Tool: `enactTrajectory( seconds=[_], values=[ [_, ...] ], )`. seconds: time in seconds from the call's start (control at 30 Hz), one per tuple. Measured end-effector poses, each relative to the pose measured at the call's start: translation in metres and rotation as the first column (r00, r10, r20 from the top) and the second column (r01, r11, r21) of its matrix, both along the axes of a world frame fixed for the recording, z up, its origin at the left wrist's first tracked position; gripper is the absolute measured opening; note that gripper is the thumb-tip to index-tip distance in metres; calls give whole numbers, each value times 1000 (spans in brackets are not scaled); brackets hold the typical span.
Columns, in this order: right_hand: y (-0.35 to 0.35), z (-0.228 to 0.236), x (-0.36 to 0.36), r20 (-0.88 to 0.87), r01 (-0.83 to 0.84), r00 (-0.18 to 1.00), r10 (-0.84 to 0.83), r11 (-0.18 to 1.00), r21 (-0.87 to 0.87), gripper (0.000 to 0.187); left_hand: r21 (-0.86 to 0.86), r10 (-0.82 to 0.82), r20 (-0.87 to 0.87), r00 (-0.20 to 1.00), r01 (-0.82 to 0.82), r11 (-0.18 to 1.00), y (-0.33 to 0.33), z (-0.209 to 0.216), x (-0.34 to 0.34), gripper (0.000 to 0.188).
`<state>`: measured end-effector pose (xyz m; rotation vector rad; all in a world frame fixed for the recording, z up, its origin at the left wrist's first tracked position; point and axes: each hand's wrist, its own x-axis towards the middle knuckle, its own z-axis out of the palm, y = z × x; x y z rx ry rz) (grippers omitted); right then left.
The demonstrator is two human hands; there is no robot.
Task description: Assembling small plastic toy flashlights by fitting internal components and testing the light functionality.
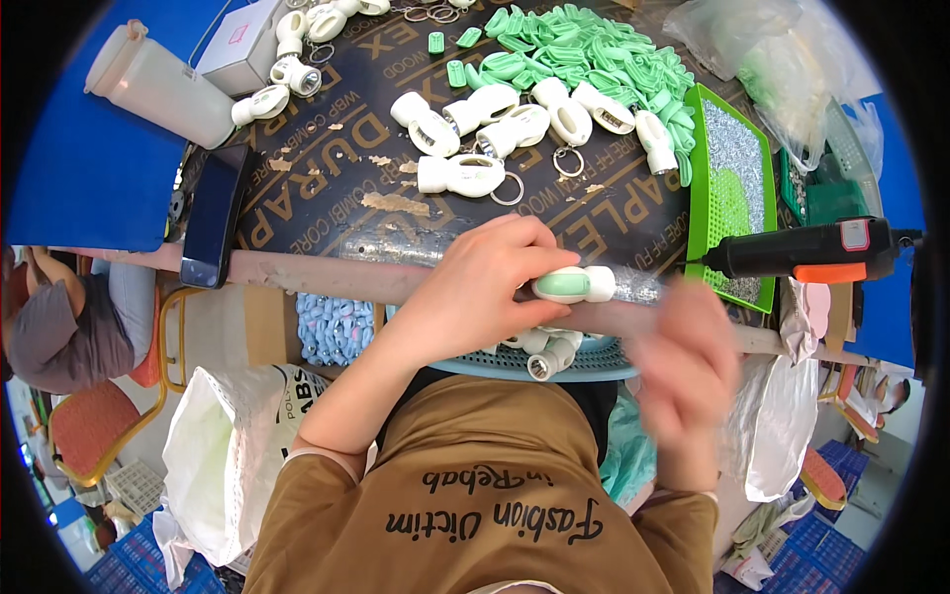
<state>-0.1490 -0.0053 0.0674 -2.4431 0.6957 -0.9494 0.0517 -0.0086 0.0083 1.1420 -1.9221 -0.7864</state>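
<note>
My left hand is closed on a small white flashlight with a light green cover piece, held flat at the table's near edge. My right hand, smeared by motion, is in front of the table edge to the right of that flashlight; its fingers cannot be made out. Several white flashlights, some with key rings, lie on the dark board beyond my hands. Behind them spreads a heap of light green plastic covers. A blue basket with more white flashlights is at my lap.
At the right, a green tray holds small silvery pieces, with a black and orange power screwdriver across its near end. A phone and a white tumbler are at the left. Clear plastic bags lie far right. A person sits left.
</note>
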Motion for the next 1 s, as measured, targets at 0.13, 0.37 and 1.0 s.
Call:
enactTrajectory(
  seconds=[0.13, 0.37, 1.0],
  values=[
    [59, 22, 3, 736, -102, 657, 161, 987, -125, 23, -5, -37, 29, 999, 37, 999, 0, 2, -9, 39],
    [54, 49, 8, 681, -95, 698, 223, 971, -221, 52, -92, -25, 37, 999, 28, 995, 0, 3, -12, 31],
    [55, 29, -36, 798, 383, 602, 10, 874, -299, 13, -270, -72, 87, 994, 93, 958, 1, -7, -11, 22]
  ],
)
